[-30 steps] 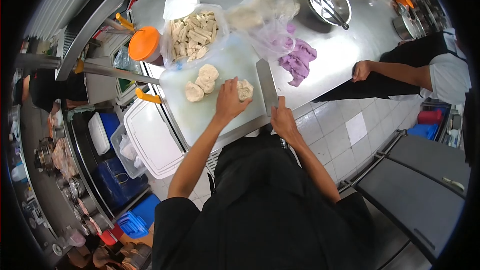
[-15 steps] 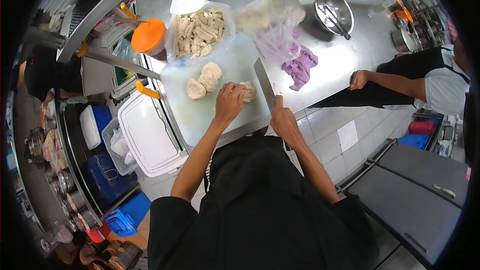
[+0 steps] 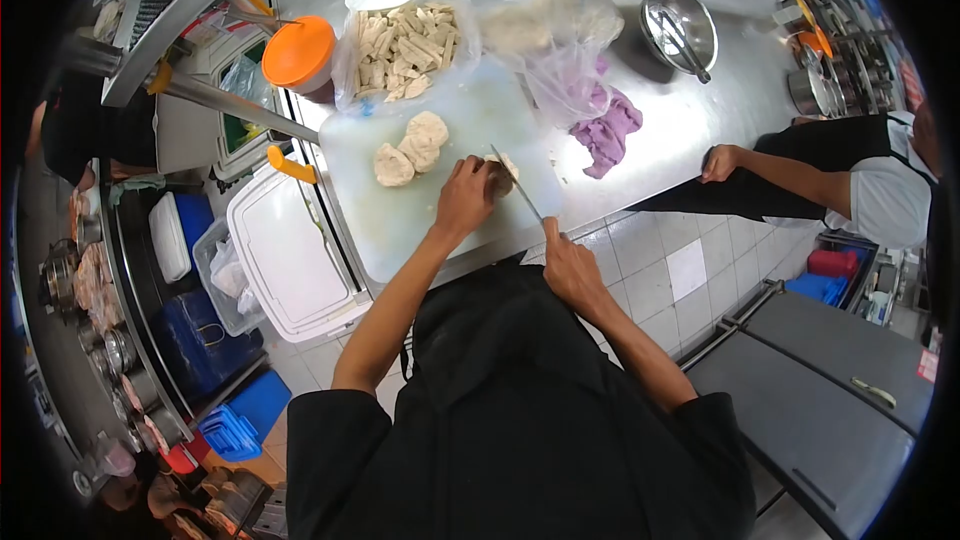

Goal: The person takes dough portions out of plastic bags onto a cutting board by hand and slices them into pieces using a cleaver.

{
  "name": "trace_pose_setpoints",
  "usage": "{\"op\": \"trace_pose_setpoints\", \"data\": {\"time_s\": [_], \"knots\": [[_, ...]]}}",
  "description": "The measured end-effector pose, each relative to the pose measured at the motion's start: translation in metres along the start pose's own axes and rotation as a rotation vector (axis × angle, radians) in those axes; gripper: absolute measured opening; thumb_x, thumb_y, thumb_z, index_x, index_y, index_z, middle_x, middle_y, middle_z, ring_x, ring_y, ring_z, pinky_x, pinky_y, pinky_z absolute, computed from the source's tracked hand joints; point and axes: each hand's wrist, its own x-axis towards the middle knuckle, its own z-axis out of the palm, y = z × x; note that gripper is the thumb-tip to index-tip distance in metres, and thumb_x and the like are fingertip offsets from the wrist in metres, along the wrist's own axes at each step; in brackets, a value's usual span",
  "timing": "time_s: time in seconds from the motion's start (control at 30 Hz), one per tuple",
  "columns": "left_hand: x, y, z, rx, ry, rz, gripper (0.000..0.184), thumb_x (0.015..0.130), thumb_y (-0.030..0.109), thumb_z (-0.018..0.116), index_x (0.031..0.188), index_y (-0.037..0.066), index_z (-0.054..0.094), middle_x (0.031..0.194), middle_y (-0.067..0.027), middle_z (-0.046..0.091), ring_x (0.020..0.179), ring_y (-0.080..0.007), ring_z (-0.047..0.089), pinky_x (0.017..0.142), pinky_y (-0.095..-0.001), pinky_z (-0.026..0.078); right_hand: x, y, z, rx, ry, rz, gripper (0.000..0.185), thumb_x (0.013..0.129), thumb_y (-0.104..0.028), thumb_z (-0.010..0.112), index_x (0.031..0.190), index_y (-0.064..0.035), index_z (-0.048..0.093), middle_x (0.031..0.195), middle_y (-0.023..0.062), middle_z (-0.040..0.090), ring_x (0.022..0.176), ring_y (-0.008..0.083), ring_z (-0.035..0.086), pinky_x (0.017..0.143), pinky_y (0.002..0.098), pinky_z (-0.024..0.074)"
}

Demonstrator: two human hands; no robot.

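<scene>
My right hand (image 3: 575, 267) is closed round the handle of a kitchen knife (image 3: 527, 198). Its blade points away from me, at a pale lump of food (image 3: 507, 166) on the white cutting board (image 3: 385, 235). My left hand (image 3: 468, 197), fingers curled, presses on that lump just left of the blade and hides part of it. Left of my left hand, more pale, rounded lumps (image 3: 408, 152) lie together on the board. Behind them, a clear plastic bag holds many pale cut strips (image 3: 407, 45).
A purple cloth (image 3: 606, 135) and a filled plastic bag (image 3: 560, 25) lie right of the board. Farther right stands a steel bowl (image 3: 678, 30) with a utensil inside. An orange-lidded tub (image 3: 298, 52) is at left. Another person (image 3: 800, 175) stands at the table's right edge.
The knife has swung left from beside the lump, with its blade now at the lump. My left hand has stayed on the lump, its fingers curled more. The whole view has shifted slightly.
</scene>
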Motion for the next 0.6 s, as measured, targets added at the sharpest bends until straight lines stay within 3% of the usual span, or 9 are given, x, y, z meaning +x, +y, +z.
{"op": "trace_pose_setpoints", "data": {"time_s": [0.07,0.2,0.27,0.37,0.5,0.6], "knots": [[-0.003,-0.001,0.0,-0.008,-0.004,-0.005,0.02,0.084,0.007,0.062,0.103,0.005,0.062,0.099,-0.0119,0.058,0.096,-0.0325,0.058,0.081,-0.0434,0.051,0.016,0.012,0.02,0.052,0.145,-0.154,0.03,0.083,0.003,0.044,0.111,0.0014,0.036,0.077,0.0292,0.062,0.069,0.0499,0.06,0.061,0.0582,0.0454],[-0.011,-0.008,0.0,-0.075,0.045,0.03,0.015,0.085,0.006,0.061,0.1,0.005,0.062,0.097,-0.0096,0.058,0.094,-0.0306,0.06,0.078,-0.042,0.052,0.031,0.009,0.013,0.066,0.122,-0.111,0.027,0.081,0.005,0.044,0.106,0.0025,0.035,0.073,0.0291,0.06,0.067,0.0498,0.059,0.061,0.0581,0.0452],[-0.009,-0.01,-0.001,-0.073,0.051,0.05,0.014,0.086,0.005,0.06,0.1,0.005,0.063,0.096,-0.009,0.058,0.094,-0.03,0.06,0.077,-0.0415,0.053,0.027,-0.005,-0.014,0.09,0.039,-0.093,0.025,0.083,0.004,0.044,0.106,0.0025,0.034,0.073,0.0306,0.059,0.067,0.0506,0.058,0.062,0.0591,0.0447],[-0.007,-0.003,-0.001,-0.012,0.052,0.043,0.013,0.087,0.004,0.058,0.098,0.005,0.063,0.095,-0.0099,0.058,0.093,-0.0299,0.06,0.074,-0.0409,0.053,0.01,-0.008,-0.01,0.075,0.066,-0.087,0.019,0.09,-0.005,0.042,0.107,0.0012,0.038,0.073,0.0288,0.06,0.063,0.0481,0.06,0.058,0.0575,0.0472],[-0.005,-0.001,-0.006,0.016,0.03,0.033,0.012,0.086,0.004,0.058,0.097,0.005,0.062,0.094,-0.0111,0.057,0.092,-0.0306,0.06,0.074,-0.0421,0.053,0.008,-0.011,0.005,0.034,-0.002,-0.031,0.019,0.09,-0.006,0.042,0.108,0.0004,0.037,0.076,0.0302,0.06,0.066,0.0492,0.061,0.06,0.058,0.0479],[-0.007,-0.007,-0.001,0.005,0.055,0.063,0.013,0.084,0.003,0.059,0.096,0.005,0.062,0.093,-0.0115,0.058,0.092,-0.0312,0.06,0.074,-0.0418,0.053,0.027,-0.003,0.028,0.034,0.109,-0.103,0.018,0.091,-0.005,0.041,0.107,0.0004,0.036,0.079,0.0311,0.06,0.068,0.0497,0.061,0.062,0.0581,0.0487]]}}
